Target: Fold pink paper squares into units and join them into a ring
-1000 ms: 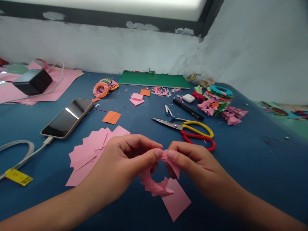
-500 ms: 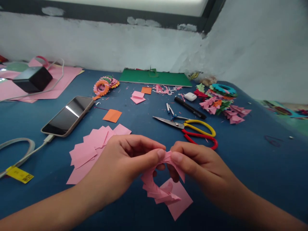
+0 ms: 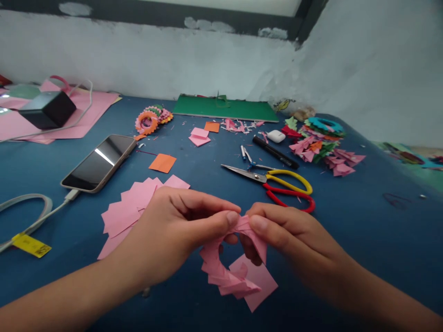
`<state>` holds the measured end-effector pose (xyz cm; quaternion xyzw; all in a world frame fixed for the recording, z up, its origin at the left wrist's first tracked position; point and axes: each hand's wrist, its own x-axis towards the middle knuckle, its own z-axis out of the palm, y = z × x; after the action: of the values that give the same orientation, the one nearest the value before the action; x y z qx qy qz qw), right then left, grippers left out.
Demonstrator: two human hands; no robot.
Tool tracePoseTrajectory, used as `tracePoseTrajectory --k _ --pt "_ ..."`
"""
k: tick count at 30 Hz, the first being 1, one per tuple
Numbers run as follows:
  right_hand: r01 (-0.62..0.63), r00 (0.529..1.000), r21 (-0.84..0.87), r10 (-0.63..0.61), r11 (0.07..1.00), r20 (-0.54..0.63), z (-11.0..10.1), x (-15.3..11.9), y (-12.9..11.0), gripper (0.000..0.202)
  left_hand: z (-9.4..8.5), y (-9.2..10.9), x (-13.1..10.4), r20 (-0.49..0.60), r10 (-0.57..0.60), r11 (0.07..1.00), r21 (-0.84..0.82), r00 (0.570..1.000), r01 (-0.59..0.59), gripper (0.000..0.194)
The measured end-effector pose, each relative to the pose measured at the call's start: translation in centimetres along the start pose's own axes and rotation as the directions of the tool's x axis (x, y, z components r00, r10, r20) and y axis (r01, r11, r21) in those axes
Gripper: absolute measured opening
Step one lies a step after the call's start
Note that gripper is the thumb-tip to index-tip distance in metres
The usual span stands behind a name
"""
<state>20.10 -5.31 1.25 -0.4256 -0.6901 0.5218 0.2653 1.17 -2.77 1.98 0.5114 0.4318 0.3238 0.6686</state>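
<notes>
A curved chain of folded pink paper, an unclosed paper ring (image 3: 218,272), is held up between both hands over the table. My left hand (image 3: 183,230) pinches its top between thumb and fingers. Just to the right, my right hand (image 3: 287,235) grips the end piece of the same ring, thumb in front and fingers behind. The ring's lower end hangs over a loose pink paper square (image 3: 265,281) on the table. Behind my left wrist lies a fanned stack of pink squares (image 3: 128,207), partly hidden by the hand.
Scissors (image 3: 258,177) with yellow and red handles lie beyond my right hand, near a black pen (image 3: 275,152). A phone (image 3: 100,161) with a cable is at left. Finished paper rings (image 3: 147,122), an orange square (image 3: 162,163) and a green board (image 3: 224,108) lie farther back.
Both hands stay pinched on the ring, and the right thumb has shifted slightly right along it. The whole view has moved a little.
</notes>
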Motion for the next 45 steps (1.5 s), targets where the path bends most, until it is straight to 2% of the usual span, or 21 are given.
tracePoseTrajectory --k 2,5,9,18,27,37,40,45 --pt "0.003 1.000 -0.008 -0.003 1.000 0.007 0.01 0.04 -0.04 0.036 -0.02 -0.03 -0.13 -0.016 -0.003 1.000 0.021 1.000 0.004 0.006" --pt "-0.014 1.000 -0.013 0.014 1.000 0.013 0.11 0.22 0.12 0.034 0.02 -0.14 -0.33 -0.046 0.051 0.995 0.090 0.998 -0.047 0.006" --pt "-0.076 0.996 0.111 0.070 0.991 0.055 0.32 0.47 0.43 0.028 0.15 -0.20 -0.44 0.012 0.107 0.990 0.089 0.994 -0.107 0.013" --pt "-0.183 0.979 0.338 0.141 0.923 0.145 0.37 0.59 0.27 0.027 -0.17 -0.07 -0.03 0.015 0.060 0.996 0.065 0.998 -0.061 0.018" --pt "-0.277 0.955 0.440 0.196 0.854 0.221 0.26 0.50 0.10 0.027 -0.38 -0.16 0.39 0.030 0.010 0.998 0.063 0.999 -0.012 0.013" --pt "-0.217 0.976 0.461 0.197 0.861 0.093 0.38 0.88 0.33 0.031 -0.49 0.20 0.06 0.069 0.095 0.985 0.141 0.993 -0.104 0.012" --pt "-0.221 0.975 0.411 0.204 0.885 0.085 0.26 0.86 0.03 0.033 -0.52 0.22 0.10 0.063 0.075 0.989 0.121 0.995 -0.082 0.012" --pt "-0.229 0.973 0.412 0.212 0.882 0.087 0.21 0.93 -0.06 0.031 -0.40 0.07 0.17 0.028 0.010 1.000 -0.019 1.000 -0.010 0.016"
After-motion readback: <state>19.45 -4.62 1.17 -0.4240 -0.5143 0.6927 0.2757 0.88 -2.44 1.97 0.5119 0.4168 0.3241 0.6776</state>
